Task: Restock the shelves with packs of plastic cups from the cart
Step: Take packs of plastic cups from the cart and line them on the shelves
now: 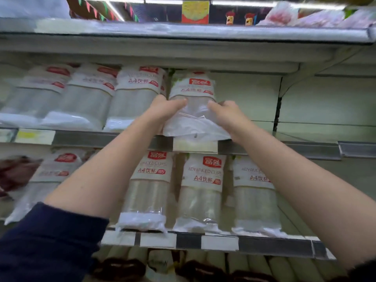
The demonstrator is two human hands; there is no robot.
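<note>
A pack of clear plastic cups (193,92) with a white and red label stands upright on the upper shelf (305,147), at the right end of a row of like packs (85,94). My left hand (164,107) grips its left side and my right hand (225,112) grips its right side, both around the lower half. The pack's loose plastic bottom hangs over the shelf's front edge. To the right of this pack the upper shelf is bare.
The shelf below (264,243) holds several more cup packs (203,190) side by side. A higher shelf (183,31) overhangs close above the packs. Dark red items (14,171) lie at the far left. Pale rolls (254,263) fill the bottom shelf.
</note>
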